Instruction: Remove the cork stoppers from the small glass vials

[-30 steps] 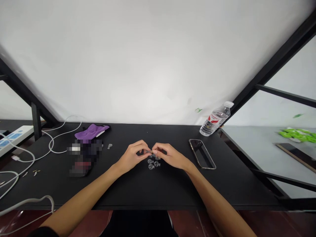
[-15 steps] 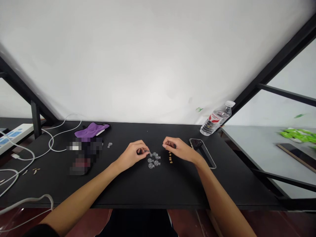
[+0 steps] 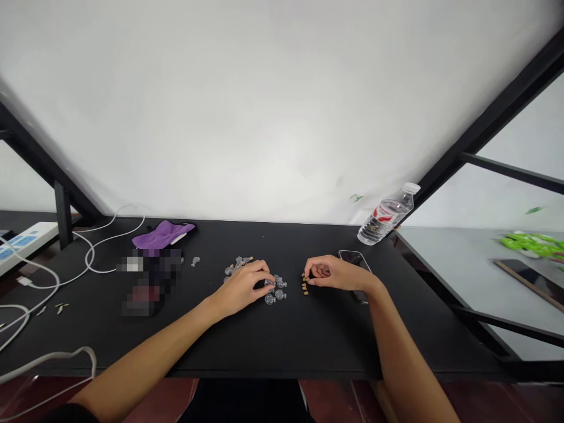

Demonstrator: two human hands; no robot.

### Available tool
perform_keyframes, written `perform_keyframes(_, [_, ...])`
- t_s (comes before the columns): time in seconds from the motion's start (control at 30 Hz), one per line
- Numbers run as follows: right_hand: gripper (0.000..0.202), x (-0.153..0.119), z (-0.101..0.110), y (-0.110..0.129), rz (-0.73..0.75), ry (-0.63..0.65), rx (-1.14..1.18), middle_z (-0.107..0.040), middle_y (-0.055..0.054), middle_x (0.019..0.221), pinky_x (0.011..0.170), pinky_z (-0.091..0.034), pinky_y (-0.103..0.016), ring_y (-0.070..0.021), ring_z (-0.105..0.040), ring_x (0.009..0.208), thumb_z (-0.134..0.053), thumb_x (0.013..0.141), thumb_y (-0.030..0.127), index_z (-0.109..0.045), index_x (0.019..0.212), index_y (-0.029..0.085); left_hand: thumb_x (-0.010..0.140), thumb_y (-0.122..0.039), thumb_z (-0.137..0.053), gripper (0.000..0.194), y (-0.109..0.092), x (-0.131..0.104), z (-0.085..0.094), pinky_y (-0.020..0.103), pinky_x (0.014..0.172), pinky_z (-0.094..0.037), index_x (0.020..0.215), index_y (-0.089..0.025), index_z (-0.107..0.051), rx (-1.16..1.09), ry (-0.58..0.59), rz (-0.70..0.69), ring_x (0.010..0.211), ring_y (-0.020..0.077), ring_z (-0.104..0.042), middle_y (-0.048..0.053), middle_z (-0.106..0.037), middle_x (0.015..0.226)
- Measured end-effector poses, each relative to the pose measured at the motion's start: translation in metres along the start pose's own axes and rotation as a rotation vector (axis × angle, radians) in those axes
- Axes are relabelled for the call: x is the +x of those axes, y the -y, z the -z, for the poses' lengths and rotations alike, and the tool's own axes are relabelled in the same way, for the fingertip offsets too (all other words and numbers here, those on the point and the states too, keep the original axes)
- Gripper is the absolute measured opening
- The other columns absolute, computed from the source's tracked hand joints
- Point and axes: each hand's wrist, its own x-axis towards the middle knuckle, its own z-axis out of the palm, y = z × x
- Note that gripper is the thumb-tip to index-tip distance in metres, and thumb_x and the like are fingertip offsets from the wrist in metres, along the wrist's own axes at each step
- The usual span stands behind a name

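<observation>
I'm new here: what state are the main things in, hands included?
Clear flasks: loose, lying down.
Corks: loose, clustered.
Left hand: fingers curled at flasks, grip unclear.
Right hand: fingertips at corks, grip unclear.
Water bottle: capped.
Phone: flat, partly hidden.
Purple cloth: rumpled.
White connector: unplugged.

The right hand (image 3: 330, 273) partly hides the smartphone (image 3: 353, 256); left of that phone, the left hand (image 3: 244, 287) covers some clear miniature bottles (image 3: 228, 271), any grip too small to tell. Farther left of it, pixelation masks dark objects (image 3: 152, 282) and the view's edge cuts the power strip (image 3: 39, 234). Right of the phone, green items (image 3: 524, 241) look blurred.
</observation>
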Motion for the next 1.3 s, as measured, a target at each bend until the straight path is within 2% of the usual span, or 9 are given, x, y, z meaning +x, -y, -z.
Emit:
perform_keyframes(0.23, [0.019, 0.005, -0.003, 0.000, 0.024, 0.010, -0.036, -0.050, 0.003, 0.068, 0.058, -0.035, -0.025, -0.0132, -0.045, 0.062, -0.070, 0.085, 0.034, -0.071, 0.093, 0.017, 0.102, -0.028, -0.060, 0.019, 0.000, 0.002, -0.002, 0.035, 0.090, -0.051, 0.115, -0.022, -0.073, 0.030, -0.009, -0.025, 0.096, 0.0208, -0.065, 0.007, -0.067, 0.104])
perform_keyframes(0.37, [0.022, 0.002, 0.000, 0.000, 0.020, 0.015, -0.037, -0.050, 0.003, 0.068, 0.058, -0.035, -0.025, -0.0135, -0.045, 0.063, -0.071, 0.085, 0.035, -0.071, 0.098, 0.017, 0.102, -0.028, -0.059, 0.018, 0.001, 0.003, 0.014, 0.032, 0.086, -0.050, 0.112, -0.022, -0.073, 0.005, -0.032, 0.023, 0.097, 0.0198, -0.065, 0.007, -0.067, 0.107])
perform_keyframes(0.47, [0.026, 0.001, 0.001, 0.001, 0.013, 0.008, -0.024, -0.050, 0.003, 0.068, 0.059, -0.035, -0.026, -0.0139, -0.044, 0.063, -0.073, 0.085, 0.040, -0.072, 0.099, 0.017, 0.102, -0.030, -0.058, 0.018, 0.007, 0.003, 0.034, 0.028, 0.076, -0.049, 0.105, -0.022, -0.074, -0.036, -0.016, 0.086, 0.085, 0.0164, -0.063, 0.005, -0.066, 0.100])
perform_keyframes(0.57, [0.029, 0.001, 0.001, 0.002, 0.004, 0.003, -0.019, -0.049, 0.003, 0.069, 0.059, -0.035, -0.026, -0.0140, -0.044, 0.064, -0.074, 0.085, 0.043, -0.071, 0.097, 0.017, 0.096, -0.038, -0.068, 0.020, 0.018, 0.002, 0.051, 0.026, 0.068, -0.045, 0.097, -0.019, -0.075, -0.113, 0.062, 0.118, 0.071, 0.0131, -0.055, 0.002, -0.063, 0.087])
perform_keyframes(0.73, [0.032, 0.004, -0.002, 0.005, 0.010, -0.008, -0.010, -0.046, 0.004, 0.068, 0.059, -0.033, -0.026, -0.0130, -0.041, 0.063, -0.071, 0.087, 0.046, -0.070, 0.096, 0.016, 0.071, -0.051, -0.089, 0.042, 0.036, -0.002, 0.065, 0.023, 0.058, -0.033, 0.095, -0.018, -0.076, -0.182, 0.234, 0.155, 0.061, 0.0106, -0.041, -0.003, -0.053, 0.072])
perform_keyframes(0.93, [0.033, 0.006, -0.005, 0.003, 0.019, -0.026, 0.013, -0.044, 0.005, 0.068, 0.059, -0.031, -0.026, -0.0123, -0.038, 0.063, -0.069, 0.090, 0.049, -0.069, 0.097, 0.017, 0.070, -0.051, -0.090, 0.042, 0.045, -0.006, 0.070, 0.024, 0.058, -0.032, 0.093, -0.019, -0.077, -0.154, 0.337, 0.141, 0.064, 0.0126, -0.043, -0.002, -0.049, 0.075])
perform_keyframes(1.1, [0.034, 0.005, -0.005, 0.006, 0.051, -0.060, 0.050, -0.045, 0.004, 0.070, 0.061, -0.032, -0.027, -0.0128, -0.039, 0.065, -0.068, 0.091, 0.050, -0.068, 0.097, 0.017, 0.084, -0.038, -0.081, 0.018, 0.040, -0.006, 0.070, 0.025, 0.061, -0.037, 0.089, -0.020, -0.080, -0.112, 0.391, 0.101, 0.069, 0.0144, -0.050, 0.001, -0.053, 0.078])
perform_keyframes(1.2, [0.034, 0.005, -0.005, 0.009, 0.074, -0.066, 0.059, -0.045, 0.004, 0.069, 0.060, -0.031, -0.027, -0.0127, -0.038, 0.064, -0.067, 0.092, 0.050, -0.068, 0.097, 0.017, 0.089, -0.032, -0.077, 0.012, 0.032, -0.005, 0.066, 0.026, 0.065, -0.041, 0.087, -0.021, -0.080, -0.106, 0.357, 0.065, 0.073, 0.0158, -0.055, 0.002, -0.055, 0.082])
perform_keyframes(1.3, [0.033, 0.006, -0.007, 0.010, 0.094, -0.068, 0.058, -0.044, 0.004, 0.068, 0.059, -0.031, -0.027, -0.0126, -0.037, 0.063, -0.067, 0.093, 0.050, -0.068, 0.098, 0.017, 0.089, -0.033, -0.077, 0.011, 0.020, -0.002, 0.059, 0.028, 0.075, -0.047, 0.088, -0.022, -0.079, -0.121, 0.239, 0.023, 0.087, 0.0189, -0.060, 0.004, -0.059, 0.091])
